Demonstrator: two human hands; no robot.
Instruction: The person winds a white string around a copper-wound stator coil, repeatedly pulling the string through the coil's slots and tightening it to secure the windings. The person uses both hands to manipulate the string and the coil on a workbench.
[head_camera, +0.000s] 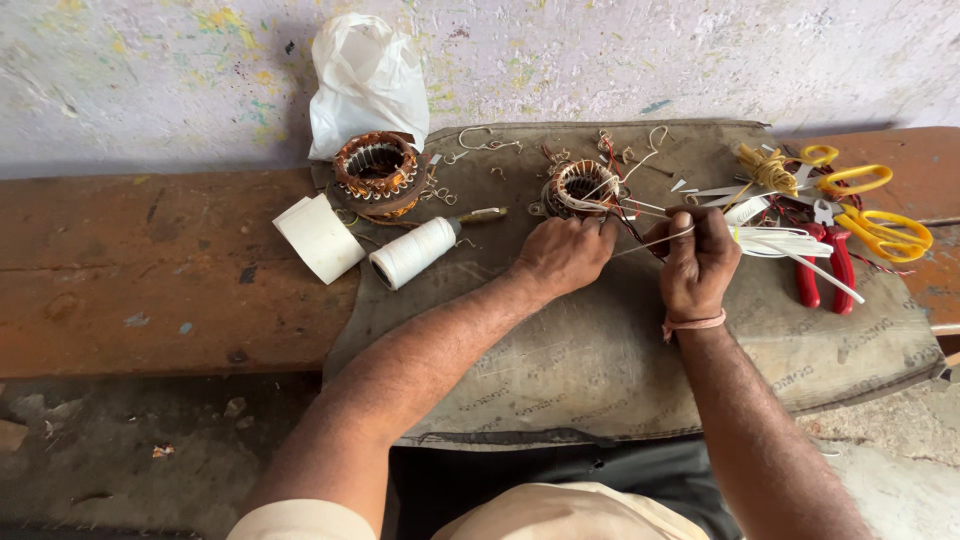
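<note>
A small wound stator (582, 186) lies on a brown cloth mat (600, 350) over a wooden bench (150, 280). My left hand (565, 252) is closed just in front of the stator and grips its near edge. My right hand (697, 258) pinches a white thread (655, 240) that runs from the stator toward it, among red and dark lead wires (635, 228). Thin white sleeve strips (785, 243) lie just right of my right hand.
A second, copper-wound stator (377, 172) sits at the mat's far left by a white plastic bag (366, 82). A white thread spool (412, 252), a white paper roll (320, 238), red-handled pliers (826, 268), yellow scissors (880, 232) and yellow cord (765, 168) lie around.
</note>
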